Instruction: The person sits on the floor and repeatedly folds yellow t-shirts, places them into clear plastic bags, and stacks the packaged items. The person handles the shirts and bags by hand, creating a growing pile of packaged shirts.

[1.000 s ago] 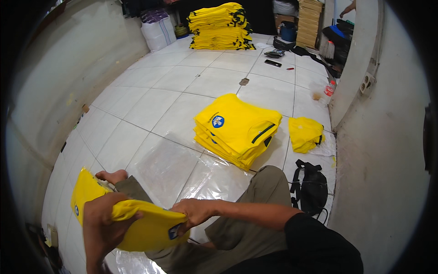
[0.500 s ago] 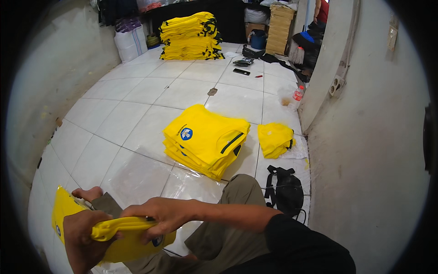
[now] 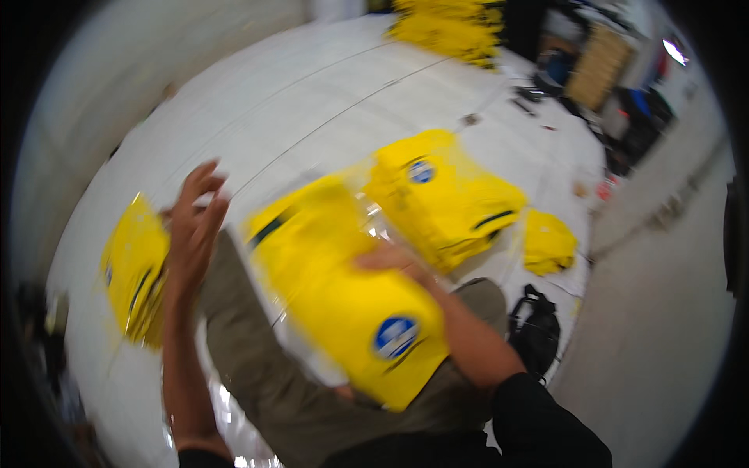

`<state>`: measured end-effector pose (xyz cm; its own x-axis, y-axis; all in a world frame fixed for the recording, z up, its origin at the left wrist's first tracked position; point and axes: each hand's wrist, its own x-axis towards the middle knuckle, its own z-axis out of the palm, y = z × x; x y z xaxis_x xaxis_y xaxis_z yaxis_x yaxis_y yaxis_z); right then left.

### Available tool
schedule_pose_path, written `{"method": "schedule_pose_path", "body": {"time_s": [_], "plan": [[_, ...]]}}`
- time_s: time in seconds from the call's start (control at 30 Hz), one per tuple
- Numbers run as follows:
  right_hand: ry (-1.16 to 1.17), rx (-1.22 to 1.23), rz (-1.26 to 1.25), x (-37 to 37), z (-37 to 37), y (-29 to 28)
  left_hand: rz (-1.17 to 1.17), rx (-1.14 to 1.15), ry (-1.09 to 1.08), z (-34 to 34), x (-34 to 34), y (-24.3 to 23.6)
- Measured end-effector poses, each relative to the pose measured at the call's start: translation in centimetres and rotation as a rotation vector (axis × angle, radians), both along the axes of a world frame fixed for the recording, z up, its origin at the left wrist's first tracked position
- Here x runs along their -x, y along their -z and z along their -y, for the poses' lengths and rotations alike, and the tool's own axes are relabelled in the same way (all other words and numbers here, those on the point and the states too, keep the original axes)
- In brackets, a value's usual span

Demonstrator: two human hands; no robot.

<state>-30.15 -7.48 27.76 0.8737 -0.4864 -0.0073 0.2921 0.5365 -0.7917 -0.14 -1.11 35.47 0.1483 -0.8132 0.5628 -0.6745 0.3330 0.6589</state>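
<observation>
A folded yellow shirt [image 3: 312,257] with a dark stripe and a round blue emblem is spread at a slant above my lap, blurred by motion. My right hand [image 3: 394,261] grips it at its right edge; the fingers beneath are hidden. Raised to the left of it, my left hand [image 3: 199,222] is empty, its fingers apart and bent. Past my left forearm lies a pile of folded yellow shirts [image 3: 136,277], partly in clear plastic. Just beyond the held shirt stands a stack of folded yellow shirts [image 3: 441,195], with clear plastic [image 3: 376,218] along its near left side.
A small yellow cloth bundle [image 3: 548,243] and a black bag [image 3: 534,331] lie near the right wall. Shiny clear plastic [image 3: 234,425] is beside my left leg. A tall yellow pile [image 3: 449,27] stands at the back, with a cardboard stack [image 3: 597,66] to its right.
My left hand has let go of the yellow shirt and risen. The shirt, in my right hand, has swung right and opened out flat. The view has turned to the left.
</observation>
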Motion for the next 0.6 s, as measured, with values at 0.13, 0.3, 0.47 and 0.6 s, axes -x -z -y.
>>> {"method": "schedule_pose_path", "body": {"time_s": [0.13, 0.3, 0.47, 0.6], "plan": [[0.144, -0.041, -0.066, 1.7, 2.3, 1.4, 0.091, -0.367, -0.253, 1.0, -2.7, 15.0], [0.249, -0.105, -0.155, 5.5, 4.3, 3.7, 0.657, -0.779, -0.008, -0.4, 2.4, 26.3], [0.293, -0.189, -0.165, 8.2, 5.2, 6.0, 0.615, -0.99, -0.11, 1.8, 1.0, 27.2], [0.29, -0.251, -0.145, 8.7, 5.8, 7.7, 0.556, -0.981, -0.155, 2.5, -0.1, 27.0]]}}
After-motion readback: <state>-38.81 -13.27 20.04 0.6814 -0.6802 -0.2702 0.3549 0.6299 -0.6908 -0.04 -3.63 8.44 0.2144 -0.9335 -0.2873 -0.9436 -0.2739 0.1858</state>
